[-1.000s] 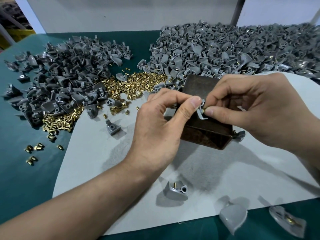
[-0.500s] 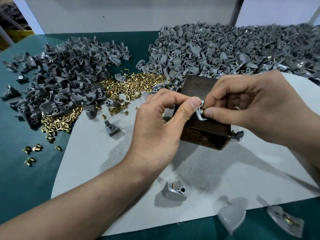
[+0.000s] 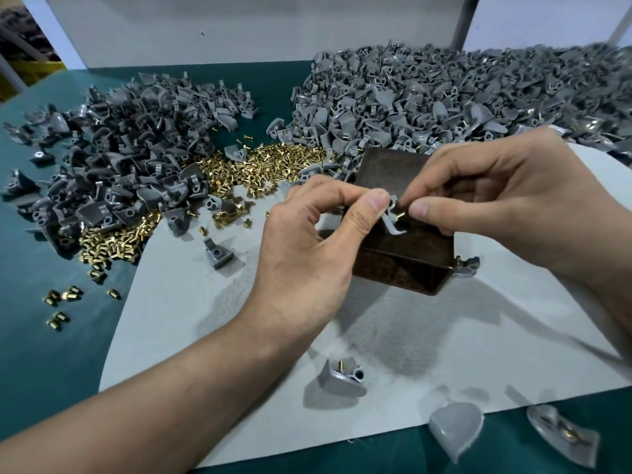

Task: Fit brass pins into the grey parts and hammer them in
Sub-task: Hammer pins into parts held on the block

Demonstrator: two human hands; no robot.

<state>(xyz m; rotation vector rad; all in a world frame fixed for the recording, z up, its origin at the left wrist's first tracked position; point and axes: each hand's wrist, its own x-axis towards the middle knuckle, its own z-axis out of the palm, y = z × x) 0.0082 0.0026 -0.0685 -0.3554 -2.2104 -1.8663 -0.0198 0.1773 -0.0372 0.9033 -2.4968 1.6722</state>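
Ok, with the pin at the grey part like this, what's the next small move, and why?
Probably the right hand should push the brass pin further into the grey part that the left hand pinches. Part of the pin shows between the right hand and the part, so it looks not fully seated, and both are held above the dark block.

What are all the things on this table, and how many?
Table: one, green, under everything.
Mat: one, pale grey, near side.
Dark parts: one heap, dark grey, far left.
Light parts: one bigger heap, light grey, far right.
Brass pins: countless, gold, between the heaps.
Block: one, brown, on the mat.
Pinned part: one, grey, near mat edge.
Held part: one, grey, over the block.
Held pin: one, brass, at that part.
Left hand: one, pinches the held part.
Right hand: one, pinches the held pin.
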